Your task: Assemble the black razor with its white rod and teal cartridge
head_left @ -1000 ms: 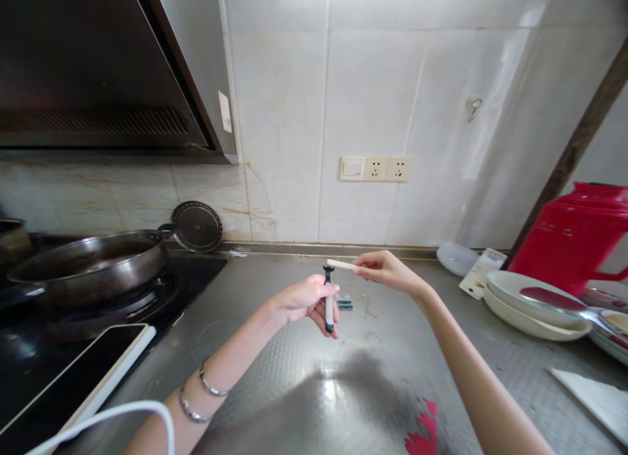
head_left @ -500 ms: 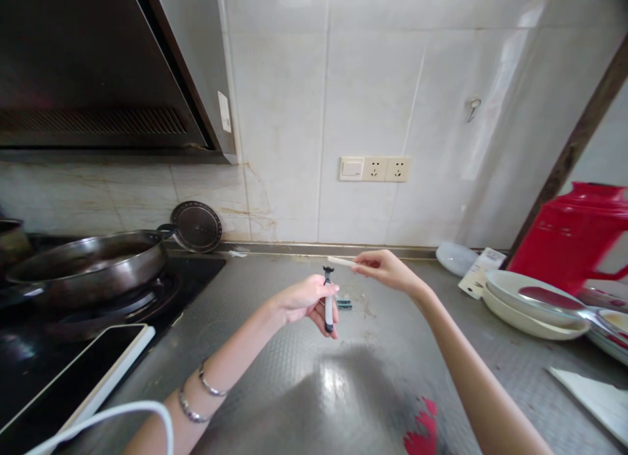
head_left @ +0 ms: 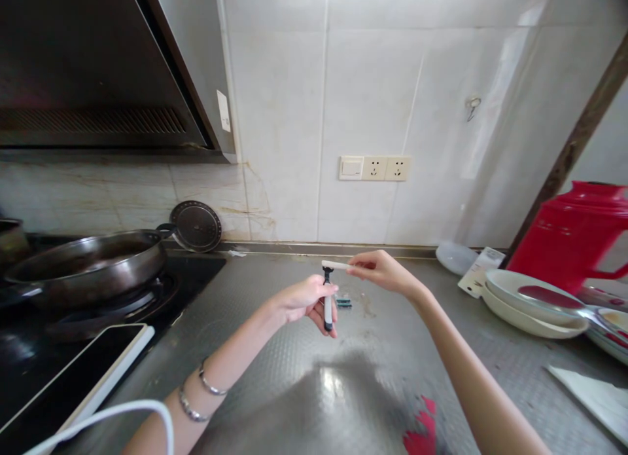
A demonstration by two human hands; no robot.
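Note:
In the head view, my left hand (head_left: 310, 302) is closed around a grey-and-black razor handle (head_left: 328, 311), held upright with its black forked head (head_left: 327, 270) on top. My right hand (head_left: 380, 270) pinches the end of a slim white stick (head_left: 335, 264), held level. The stick's free end lies at the top of the forked head; whether it touches or only overlaps in view, I cannot tell. Just right of the handle, small dark teal pieces (head_left: 344, 303) rest on the metal counter (head_left: 275, 376), partly hidden by my left hand.
At left, a steel pan (head_left: 93, 265) sits on the stove, with a phone-like device (head_left: 81, 376) and white cable (head_left: 118, 408) nearer me. Stacked bowls (head_left: 530, 311) and a red thermos jug (head_left: 572, 236) stand at right. A red patch (head_left: 422, 432) marks the counter's front.
My right hand has moved slightly left and down, bringing the white stick over the top of the razor handle. My left hand has barely moved.

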